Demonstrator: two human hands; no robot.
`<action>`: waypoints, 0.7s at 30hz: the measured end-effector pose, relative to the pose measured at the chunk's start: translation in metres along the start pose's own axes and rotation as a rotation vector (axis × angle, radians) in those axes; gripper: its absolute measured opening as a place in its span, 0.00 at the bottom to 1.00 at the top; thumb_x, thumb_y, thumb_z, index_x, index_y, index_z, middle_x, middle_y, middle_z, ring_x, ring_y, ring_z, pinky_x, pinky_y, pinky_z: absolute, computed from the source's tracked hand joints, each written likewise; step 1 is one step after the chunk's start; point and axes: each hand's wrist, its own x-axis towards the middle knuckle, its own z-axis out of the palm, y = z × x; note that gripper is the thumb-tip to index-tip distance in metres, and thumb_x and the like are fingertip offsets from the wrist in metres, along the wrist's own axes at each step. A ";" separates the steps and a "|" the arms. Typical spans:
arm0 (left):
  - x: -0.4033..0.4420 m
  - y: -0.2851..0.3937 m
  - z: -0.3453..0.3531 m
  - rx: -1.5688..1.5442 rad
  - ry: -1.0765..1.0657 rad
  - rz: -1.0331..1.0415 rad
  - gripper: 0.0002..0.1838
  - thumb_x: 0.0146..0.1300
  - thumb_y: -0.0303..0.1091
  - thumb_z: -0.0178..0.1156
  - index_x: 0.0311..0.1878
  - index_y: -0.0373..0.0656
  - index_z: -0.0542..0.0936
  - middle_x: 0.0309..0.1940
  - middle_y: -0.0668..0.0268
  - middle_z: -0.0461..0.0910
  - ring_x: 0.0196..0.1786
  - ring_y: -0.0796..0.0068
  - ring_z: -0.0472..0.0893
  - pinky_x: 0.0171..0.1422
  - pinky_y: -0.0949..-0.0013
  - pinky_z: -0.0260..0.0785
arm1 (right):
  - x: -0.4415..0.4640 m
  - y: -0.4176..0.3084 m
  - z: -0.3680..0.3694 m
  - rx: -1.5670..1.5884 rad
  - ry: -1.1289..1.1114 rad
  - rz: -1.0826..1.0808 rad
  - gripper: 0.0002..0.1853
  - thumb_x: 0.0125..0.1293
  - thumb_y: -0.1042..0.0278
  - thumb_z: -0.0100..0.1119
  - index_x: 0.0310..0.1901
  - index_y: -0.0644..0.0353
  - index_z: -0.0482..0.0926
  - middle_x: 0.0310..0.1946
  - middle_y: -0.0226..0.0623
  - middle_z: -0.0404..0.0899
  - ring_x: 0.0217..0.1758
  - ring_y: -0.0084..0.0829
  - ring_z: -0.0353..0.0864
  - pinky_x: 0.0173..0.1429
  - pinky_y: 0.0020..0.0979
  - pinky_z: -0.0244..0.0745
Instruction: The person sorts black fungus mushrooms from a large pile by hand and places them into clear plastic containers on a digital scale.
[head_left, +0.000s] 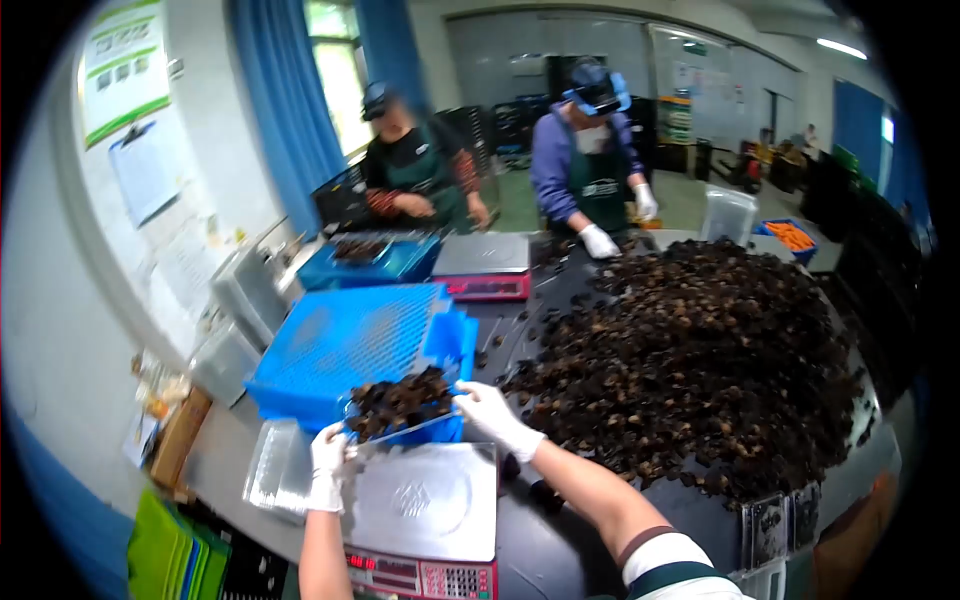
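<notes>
Between my two gloved hands is a clear tray heaped with dark brown pieces (pixel 400 403), held above the front edge of a blue crate (pixel 345 340). My left hand (pixel 328 462) is closed on the tray's left end. At its right end, my right hand (pixel 492 412) pinches the rim. Just below the tray stands a scale (pixel 420 500) with a bare metal plate and a lit red display. A large pile of the same dark pieces (pixel 690 360) covers the right part of the table.
Clear trays (pixel 280 468) lie left of the scale. Across the table, two people (pixel 420 170) (pixel 590 160) stand near a second scale (pixel 482 255) and a blue bin (pixel 365 262). A filled clear tray (pixel 765 530) is at the lower right.
</notes>
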 end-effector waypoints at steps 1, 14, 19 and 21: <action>0.005 0.008 0.002 0.003 0.009 -0.014 0.15 0.63 0.23 0.56 0.54 0.35 0.76 0.38 0.59 0.81 0.25 0.75 0.79 0.27 0.75 0.76 | 0.010 0.006 0.002 0.087 -0.056 -0.008 0.21 0.63 0.68 0.59 0.56 0.69 0.74 0.32 0.32 0.80 0.32 0.21 0.77 0.36 0.24 0.74; 0.120 0.005 0.064 0.215 0.204 0.146 0.13 0.63 0.26 0.57 0.51 0.41 0.79 0.27 0.64 0.77 0.20 0.72 0.72 0.21 0.72 0.61 | -0.016 0.040 -0.054 0.146 -0.119 -0.063 0.13 0.69 0.60 0.57 0.37 0.63 0.80 0.27 0.28 0.77 0.28 0.18 0.71 0.33 0.24 0.68; 0.079 0.019 0.130 0.460 0.065 0.381 0.13 0.63 0.27 0.58 0.51 0.40 0.79 0.29 0.63 0.77 0.24 0.70 0.73 0.25 0.70 0.62 | -0.102 0.027 -0.124 -0.095 -0.064 -0.041 0.14 0.68 0.61 0.55 0.46 0.64 0.79 0.36 0.32 0.80 0.38 0.23 0.75 0.45 0.28 0.71; 0.059 0.020 0.150 0.541 -0.001 0.464 0.13 0.63 0.27 0.58 0.51 0.40 0.79 0.29 0.62 0.77 0.25 0.69 0.73 0.27 0.69 0.62 | -0.141 0.034 -0.153 -0.217 -0.029 0.015 0.18 0.68 0.61 0.55 0.52 0.65 0.78 0.44 0.37 0.82 0.47 0.27 0.77 0.53 0.30 0.71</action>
